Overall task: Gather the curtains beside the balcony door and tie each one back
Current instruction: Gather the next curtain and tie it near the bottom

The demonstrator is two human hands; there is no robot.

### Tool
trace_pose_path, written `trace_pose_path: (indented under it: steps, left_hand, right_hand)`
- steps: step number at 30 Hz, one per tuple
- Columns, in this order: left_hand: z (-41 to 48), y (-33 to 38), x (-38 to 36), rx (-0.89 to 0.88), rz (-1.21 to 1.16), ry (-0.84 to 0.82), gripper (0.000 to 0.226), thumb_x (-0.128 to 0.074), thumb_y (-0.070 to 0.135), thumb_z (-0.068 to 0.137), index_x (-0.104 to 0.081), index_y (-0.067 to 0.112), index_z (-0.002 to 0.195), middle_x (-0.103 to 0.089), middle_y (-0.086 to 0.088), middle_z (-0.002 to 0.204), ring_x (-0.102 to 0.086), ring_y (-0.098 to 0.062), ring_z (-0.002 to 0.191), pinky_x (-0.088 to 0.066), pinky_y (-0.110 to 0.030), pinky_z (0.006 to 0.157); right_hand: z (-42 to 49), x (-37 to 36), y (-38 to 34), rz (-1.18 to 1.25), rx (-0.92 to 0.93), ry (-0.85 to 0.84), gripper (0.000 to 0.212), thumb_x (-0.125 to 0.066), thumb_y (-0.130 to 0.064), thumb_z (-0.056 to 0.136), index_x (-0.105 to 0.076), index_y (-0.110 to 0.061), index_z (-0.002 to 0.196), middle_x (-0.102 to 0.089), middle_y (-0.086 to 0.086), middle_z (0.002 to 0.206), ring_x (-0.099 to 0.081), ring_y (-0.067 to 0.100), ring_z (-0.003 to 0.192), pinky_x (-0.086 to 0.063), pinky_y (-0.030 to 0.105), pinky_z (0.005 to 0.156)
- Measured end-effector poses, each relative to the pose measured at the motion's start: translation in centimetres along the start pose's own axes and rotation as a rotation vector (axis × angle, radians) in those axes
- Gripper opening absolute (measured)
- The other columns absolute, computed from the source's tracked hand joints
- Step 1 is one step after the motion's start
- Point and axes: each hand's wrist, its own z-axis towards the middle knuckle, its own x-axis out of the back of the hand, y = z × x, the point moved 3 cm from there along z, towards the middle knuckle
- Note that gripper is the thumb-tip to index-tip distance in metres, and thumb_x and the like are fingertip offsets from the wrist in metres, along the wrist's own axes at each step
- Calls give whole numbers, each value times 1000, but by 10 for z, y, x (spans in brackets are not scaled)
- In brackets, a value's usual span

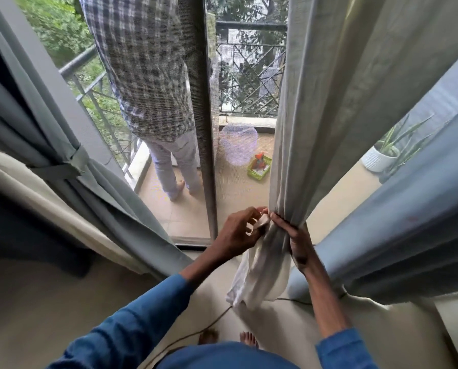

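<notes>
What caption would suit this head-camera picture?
Tying back: right hand grips the gathered curtain, left hand pinches a pale cloth strip.

The right hand grips the gathered curtain, whose folds hide its palm. How far the pale strip pinched by the left hand goes round the bundle cannot be told. High above the grip, the curtain's top leaves the frame. Beyond the grip, to its left, a person (blurred by mesh) is cut off at the shoulders. What lies in the green basket is too small to tell.
</notes>
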Motion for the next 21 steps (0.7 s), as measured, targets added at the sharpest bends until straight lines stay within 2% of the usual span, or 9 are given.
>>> trace_pose_path:
  steps: [4, 7, 9, 11, 12, 14, 16, 18, 21]
  left_hand:
    - [-4, 1, 5, -8, 124, 157, 29, -75, 36, 89, -56, 14, 88, -59, 5, 84, -60, -10, 70, -50, -22, 56]
    - [-6, 3, 5, -23, 114, 132, 25, -73, 32, 91, -60, 11, 88, -62, 3, 85, -63, -10, 70, -55, -28, 59]
    - [-5, 6, 1, -35, 90, 112, 17, -74, 24, 90, -65, 10, 93, -65, 9, 93, -65, -10, 73, -58, -29, 63]
    - [-3, 8, 0, -38, 97, 103, 14, -74, 21, 90, -69, 13, 100, -64, 13, 96, -67, -12, 75, -59, -31, 65]
    - [-2, 6, -2, -35, 109, 96, 13, -73, 21, 90, -70, 16, 101, -66, 11, 94, -69, -15, 77, -59, -32, 65]
    - [0, 4, 1, -28, 137, 81, 7, -71, 15, 87, -66, 16, 91, -67, 4, 88, -69, -18, 81, -58, -35, 64]
    - [-1, 4, 9, -28, 166, 104, 13, -67, 8, 80, -58, 16, 83, -65, 4, 83, -65, -17, 74, -57, -38, 62]
    - [-2, 9, 21, -17, 202, 136, 22, -66, 10, 74, -49, 23, 79, -65, 6, 81, -61, -16, 65, -55, -36, 58]
    - [-1, 15, 41, 30, 298, 186, 25, -67, 14, 69, -44, 24, 74, -57, 9, 65, -56, -19, 54, -47, -32, 50]
  right_hand:
    - [-1, 0, -2, -48, 54, -57, 33, -67, -26, 95, -74, -5, 120, -73, 12, 124, -63, 24, 127, -37, 45, 118]
    - [0, 1, -1, -18, 42, -59, 38, -69, -32, 93, -74, -5, 119, -72, 12, 124, -63, 24, 126, -36, 45, 119]
    - [0, 1, 1, 33, 9, -46, 44, -75, -35, 87, -74, -5, 119, -73, 14, 123, -64, 27, 124, -38, 47, 118]
    - [0, 1, 2, 39, -6, -4, 41, -79, -32, 84, -76, -6, 115, -74, 13, 119, -67, 25, 120, -41, 46, 115]
    - [1, 0, 2, 35, -12, 3, 36, -79, -30, 84, -77, -7, 112, -75, 12, 117, -68, 24, 118, -43, 44, 114]
    - [2, 0, 2, 15, -13, -14, 31, -75, -29, 87, -78, -8, 110, -76, 11, 117, -68, 22, 117, -44, 39, 112]
    - [4, 0, 0, 9, 14, -4, 37, -75, -29, 88, -75, -4, 116, -74, 13, 119, -67, 23, 120, -44, 38, 112]
    - [6, 2, -1, 3, 19, 34, 37, -76, -27, 87, -74, -4, 116, -75, 12, 118, -68, 22, 118, -47, 32, 108]
    - [10, 6, 0, -3, 14, 91, 16, -75, -17, 91, -77, -14, 106, -78, 0, 108, -71, 11, 108, -52, 17, 94]
